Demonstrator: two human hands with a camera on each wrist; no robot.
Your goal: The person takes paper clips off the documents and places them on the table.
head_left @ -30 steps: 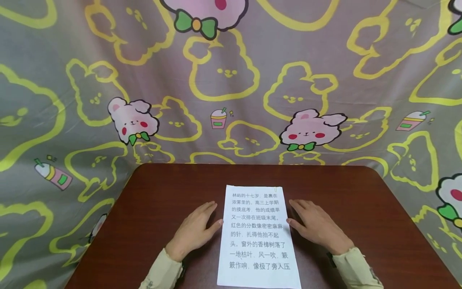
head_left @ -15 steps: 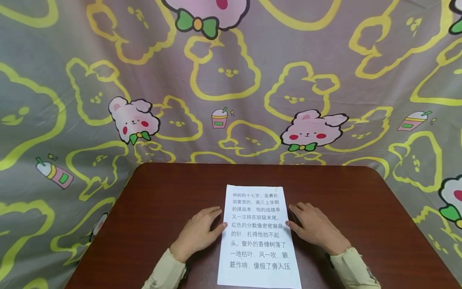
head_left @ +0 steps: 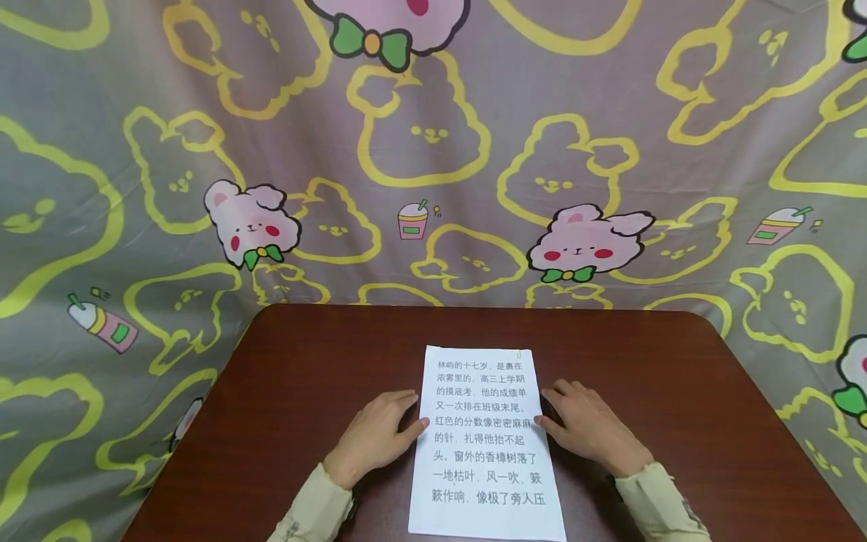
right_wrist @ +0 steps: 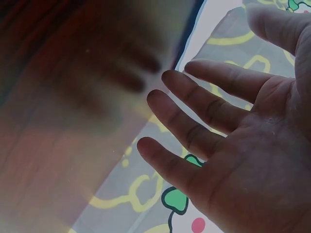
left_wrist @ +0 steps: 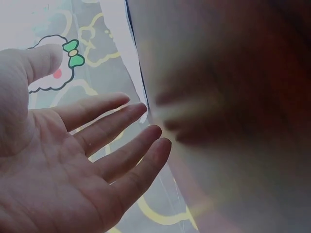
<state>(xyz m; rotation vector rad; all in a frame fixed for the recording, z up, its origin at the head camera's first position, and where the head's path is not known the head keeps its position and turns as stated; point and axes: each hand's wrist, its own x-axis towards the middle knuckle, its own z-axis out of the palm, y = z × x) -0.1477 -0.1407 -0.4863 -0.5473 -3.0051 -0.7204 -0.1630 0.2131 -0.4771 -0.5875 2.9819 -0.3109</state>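
Observation:
A white sheet of paper (head_left: 484, 482), printed with lines of large dark Chinese characters, lies upright to the viewer on the dark brown table. A small yellowish paper clip (head_left: 518, 354) sits at its top right corner. My left hand (head_left: 374, 436) is beside the paper's left edge, thumb tip right at the edge. On the other side, my right hand (head_left: 592, 425) has its thumb tip over the right edge. In the left wrist view the fingers (left_wrist: 131, 172) are extended and slightly spread; the right wrist view shows the same of the right fingers (right_wrist: 209, 107).
The brown wooden table (head_left: 325, 354) has rounded far corners and a glossy top that reflects the fingers. Behind it and along its sides hangs a grey curtain (head_left: 467, 90) with yellow outlines, pink rabbits and drink cups. Light sleeves (head_left: 314, 504) cover both forearms.
The left hand has shifted right until its thumb meets the paper's left edge. The right hand has moved slightly left, its thumb now overlapping the right edge. The paper stays nearly in place.

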